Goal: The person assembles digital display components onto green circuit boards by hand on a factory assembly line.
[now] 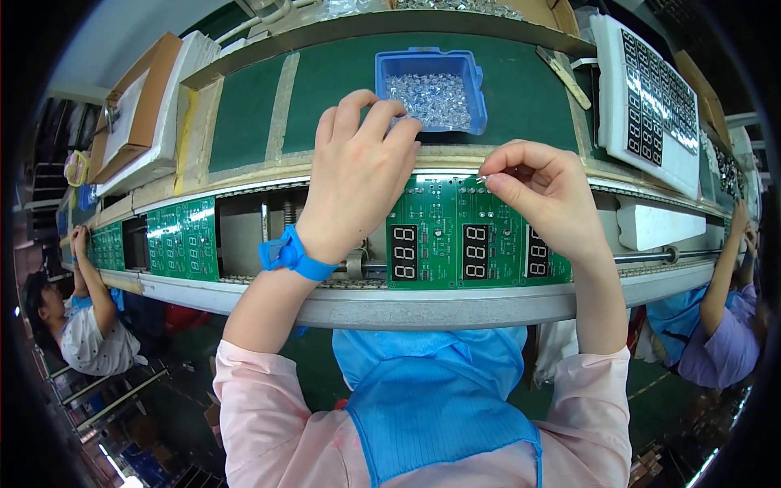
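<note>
My left hand (pixel 354 175), with a blue wrist strap (pixel 297 254), is at the near left corner of a blue plastic bin (pixel 478 93). Its fingers curl down and the thumb lies close to the index finger; what they hold, if anything, is hidden. The bin holds many small clear components (pixel 427 96). My right hand (pixel 545 191) pinches a small clear component with thin leads (pixel 482 179) between thumb and index finger. This is just over the upper edge of a green circuit board (pixel 439 218) with black three-digit displays (pixel 475 250).
Boards ride on a rail conveyor with a metal front edge (pixel 423 309). More green boards (pixel 183 238) are to the left. A tool with a pale handle (pixel 569 81) lies on the green bench. White foam with displays (pixel 618 106) stands right. Other people (pixel 89 321) work at both sides.
</note>
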### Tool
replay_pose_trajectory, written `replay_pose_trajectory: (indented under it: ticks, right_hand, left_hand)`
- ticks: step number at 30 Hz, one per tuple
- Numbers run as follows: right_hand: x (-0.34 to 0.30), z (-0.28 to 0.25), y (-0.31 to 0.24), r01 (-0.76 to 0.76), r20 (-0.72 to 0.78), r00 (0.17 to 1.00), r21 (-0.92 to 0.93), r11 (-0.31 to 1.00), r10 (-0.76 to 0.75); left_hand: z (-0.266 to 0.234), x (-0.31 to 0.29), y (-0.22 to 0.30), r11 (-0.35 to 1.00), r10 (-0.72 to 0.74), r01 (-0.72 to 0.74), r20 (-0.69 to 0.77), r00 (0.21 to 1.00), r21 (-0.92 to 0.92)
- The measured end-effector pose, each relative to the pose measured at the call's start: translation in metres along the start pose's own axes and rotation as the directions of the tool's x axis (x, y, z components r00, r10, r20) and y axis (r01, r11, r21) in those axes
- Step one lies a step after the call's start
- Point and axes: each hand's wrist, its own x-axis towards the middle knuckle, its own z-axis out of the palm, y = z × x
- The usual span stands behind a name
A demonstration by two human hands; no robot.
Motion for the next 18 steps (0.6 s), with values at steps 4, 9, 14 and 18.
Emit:
replay_pose_trajectory:
  ticks: [4,9,14,18]
  right_hand:
    - [0.000,-0.004,-0.001,0.301,0.084,0.952,-0.443,0.844,-0.296]
    - [0.003,0.011,0.003,0.455,0.244,0.861,-0.762,0.461,-0.446]
    - [0.000,0.016,0.006,0.458,0.311,0.868,-0.801,0.384,-0.387]
    - [0.000,0.017,0.006,0.463,0.344,0.870,-0.815,0.349,-0.352]
  left_hand:
    - [0.002,0.022,-0.007,1.000,0.022,-0.023,-0.050,0.998,-0.018]
    - [0.019,0.046,-0.019,0.986,0.006,-0.008,0.011,1.000,0.165]
    - [0.029,0.049,-0.020,0.984,-0.068,0.054,0.074,0.995,0.172]
    - [0.033,0.045,-0.024,0.989,-0.064,0.054,0.070,0.995,0.136]
